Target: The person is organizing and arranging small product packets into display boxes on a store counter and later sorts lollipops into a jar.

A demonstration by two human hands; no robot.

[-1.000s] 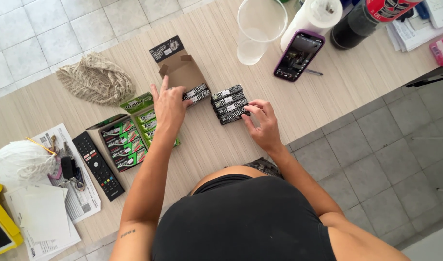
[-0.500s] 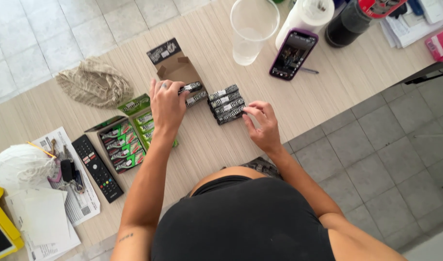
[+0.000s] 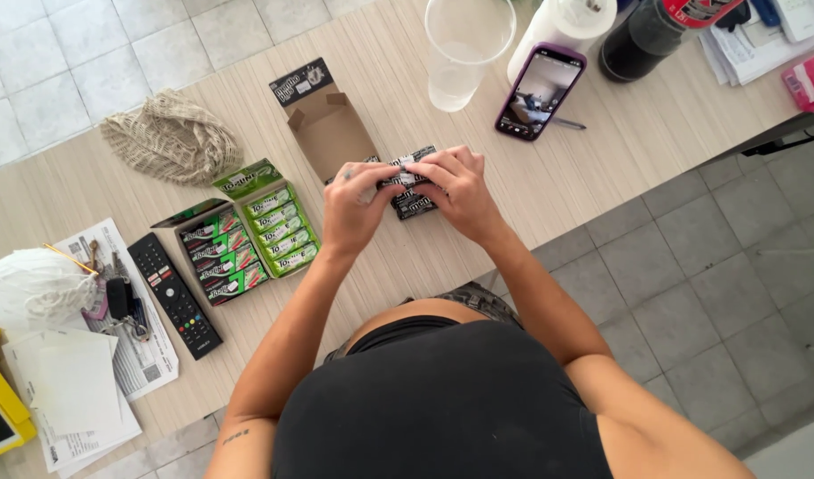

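Black candy packs [image 3: 412, 182] are pressed together in a small stack between the left hand [image 3: 358, 206] and right hand [image 3: 458, 184] on the counter [image 3: 593, 186] beside the open brown box [image 3: 331, 133], and an uneven squeeze could let the stack buckle and scatter.

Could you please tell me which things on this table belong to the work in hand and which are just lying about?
In hand: left hand, right hand, black packs, open brown box.
Lying about: green pack boxes, remote, phone, plastic cup, net bag, keys.
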